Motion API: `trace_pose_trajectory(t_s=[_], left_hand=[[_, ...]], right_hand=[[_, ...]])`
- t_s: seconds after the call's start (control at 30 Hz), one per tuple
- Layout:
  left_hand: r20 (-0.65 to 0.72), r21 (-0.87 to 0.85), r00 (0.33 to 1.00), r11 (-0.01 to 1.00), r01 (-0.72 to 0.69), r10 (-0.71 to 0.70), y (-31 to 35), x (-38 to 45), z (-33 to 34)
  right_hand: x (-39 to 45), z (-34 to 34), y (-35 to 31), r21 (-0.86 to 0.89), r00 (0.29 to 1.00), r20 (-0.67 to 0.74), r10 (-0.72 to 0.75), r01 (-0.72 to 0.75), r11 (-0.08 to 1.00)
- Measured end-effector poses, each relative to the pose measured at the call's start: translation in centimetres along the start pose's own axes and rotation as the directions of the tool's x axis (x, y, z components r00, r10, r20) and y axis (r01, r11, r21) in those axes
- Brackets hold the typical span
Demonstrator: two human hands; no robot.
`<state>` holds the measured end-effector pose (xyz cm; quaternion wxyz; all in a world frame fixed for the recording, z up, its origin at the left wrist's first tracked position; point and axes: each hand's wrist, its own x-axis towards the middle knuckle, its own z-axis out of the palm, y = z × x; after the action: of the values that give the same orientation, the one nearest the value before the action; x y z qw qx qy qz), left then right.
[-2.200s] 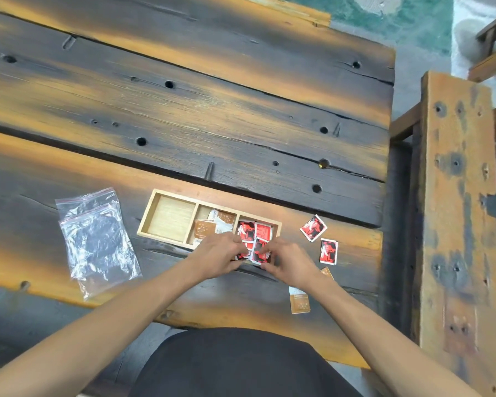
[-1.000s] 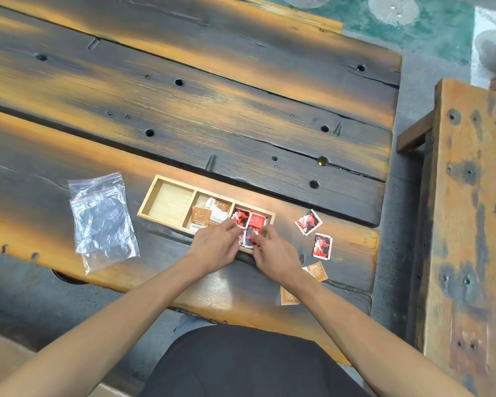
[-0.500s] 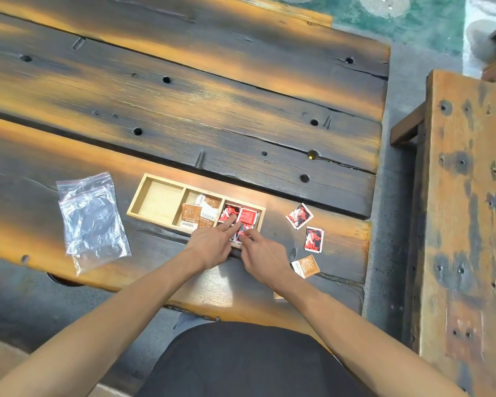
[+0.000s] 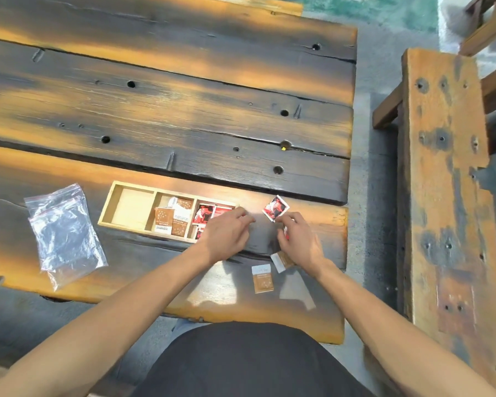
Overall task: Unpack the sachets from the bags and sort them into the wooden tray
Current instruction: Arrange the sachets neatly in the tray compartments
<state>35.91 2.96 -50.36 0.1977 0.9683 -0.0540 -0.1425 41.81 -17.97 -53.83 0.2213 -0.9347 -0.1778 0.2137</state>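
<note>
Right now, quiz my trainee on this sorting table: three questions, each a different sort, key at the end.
1. True or false: the left compartment of the wooden tray holds red sachets.
2. How many brown sachets lie loose on the table near the right hand?
3. The plastic bags lie: A) left of the tray, B) inside it, C) right of it.

Key: 1 false; 2 two; 3 A.

Daylight was bright and even, shadows soft; wide-angle bending showed at the edges, slight motion blur overall.
</note>
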Motion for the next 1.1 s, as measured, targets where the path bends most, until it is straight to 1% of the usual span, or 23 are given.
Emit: trace_pose_trajectory(t_s=[0.03, 0.1, 0.17, 0.23, 0.3, 0.4, 0.53, 0.6, 0.67, 0.7, 0.77, 0.83, 0.97, 1.1], left_hand=[[-0.014, -0.034, 1.0, 0.999, -0.007, 0.007, 0.8, 1.1, 0.4], [-0.031, -0.111, 0.999, 0.993, 0.035, -0.038, 2.3, 3.5, 1.3], [-0.007, -0.162, 0.993, 0.98, 0.114, -0.117, 3.4, 5.8, 2.1], [0.026, -0.175, 0.98, 0.965, 0.197, -0.196, 3.8, 7.8, 3.2], [0.019, -0.213, 0.961, 0.938, 0.274, -0.276, 4.1, 9.4, 4.2], [-0.005, -0.257, 0.928, 0.897, 0.36, -0.373, 4.9, 11.7, 5.1], [0.056, -0.208, 0.89, 0.867, 0.454, -0.452, 6.7, 13.5, 5.7], [0.063, -0.17, 0.874, 0.858, 0.485, -0.481, 7.0, 13.7, 6.1], [0.057, -0.189, 0.86, 0.84, 0.508, -0.507, 6.9, 13.8, 6.4], [0.058, -0.212, 0.853, 0.829, 0.518, -0.519, 6.9, 13.9, 6.5], [0.058, -0.262, 0.85, 0.813, 0.52, -0.524, 6.5, 14.0, 6.7], [0.063, -0.304, 0.868, 0.819, 0.487, -0.493, 6.0, 13.7, 6.8], [0.042, -0.392, 0.913, 0.834, 0.388, -0.405, 4.8, 12.1, 6.2], [0.058, -0.492, 0.931, 0.801, 0.341, -0.361, 4.0, 9.0, 4.1]], right_hand=[[0.1, -0.5, 1.1, -0.02, 0.997, 0.04, 0.062, -0.061, 0.998], [0.3, -1.2, 3.2, -0.055, 0.985, 0.1, 0.143, -0.138, 0.989], [0.5, -1.5, 4.8, -0.049, 0.974, 0.152, 0.169, -0.163, 0.985], [0.6, -1.5, 5.8, -0.029, 0.968, 0.189, 0.167, -0.164, 0.986], [0.9, -1.1, 6.3, 0.0, 0.972, 0.181, 0.151, -0.153, 0.988], [1.4, -0.6, 6.3, 0.023, 0.983, 0.131, 0.129, -0.133, 0.991], [1.4, -0.4, 6.6, 0.002, 0.986, 0.109, 0.127, -0.128, 0.992], [1.5, -0.2, 6.9, 0.028, 0.985, 0.1, 0.138, -0.141, 0.99], [1.6, -0.1, 7.3, 0.088, 0.987, 0.097, 0.126, -0.135, 0.987], [1.7, 0.1, 7.6, 0.108, 0.989, 0.094, 0.118, -0.128, 0.986], [1.6, 0.1, 7.9, 0.087, 0.99, 0.085, 0.116, -0.123, 0.989], [1.3, -0.1, 8.1, 0.071, 0.991, 0.072, 0.114, -0.119, 0.99], [-0.1, -0.7, 8.8, 0.154, 0.989, 0.058, 0.137, -0.144, 0.977], [-1.1, -1.6, 8.9, 0.285, 0.981, 0.053, 0.186, -0.193, 0.939]])
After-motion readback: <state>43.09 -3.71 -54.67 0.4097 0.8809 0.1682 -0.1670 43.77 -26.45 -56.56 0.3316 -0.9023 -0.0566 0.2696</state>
